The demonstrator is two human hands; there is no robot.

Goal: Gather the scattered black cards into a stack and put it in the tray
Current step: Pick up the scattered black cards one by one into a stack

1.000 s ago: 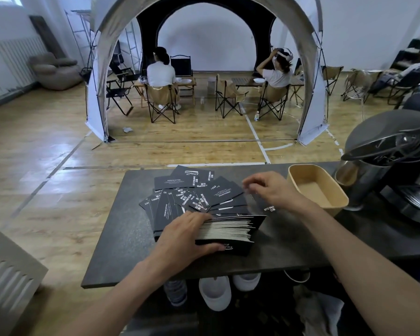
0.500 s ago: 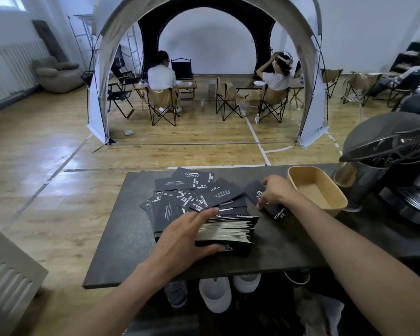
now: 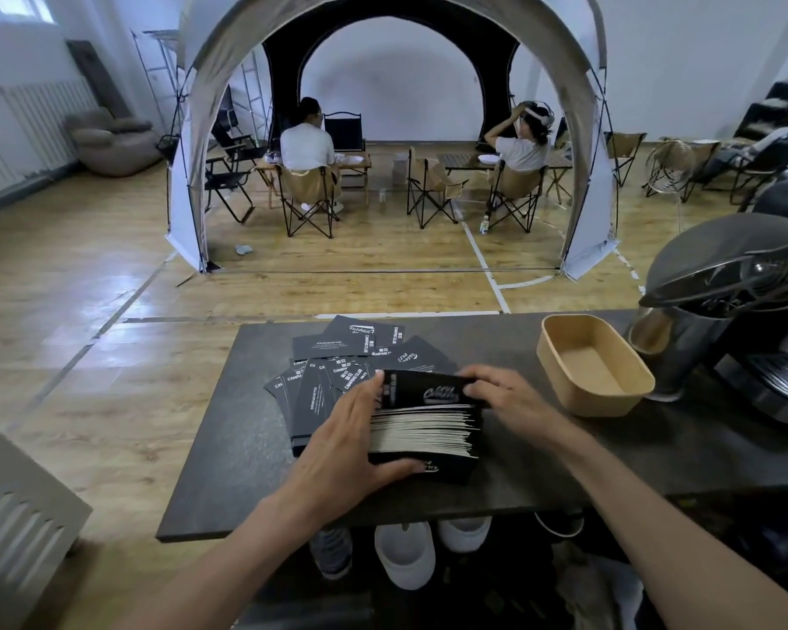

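Lower centre: left hand (image 3: 346, 443) clasps the stack (image 3: 424, 430); right hand (image 3: 506, 397) pinches a card (image 3: 428, 387); square its edges before release.

Indoor camping-style lounge: dome tent (image 3: 228, 84), folding chairs (image 3: 308, 193), wooden floor (image 3: 87, 288).

The left hand (image 3: 343, 447) covers one end of the stack (image 3: 424, 430)

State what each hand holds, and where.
Left hand grips the card stack by its left end; right hand pinches the top card by its right edge.
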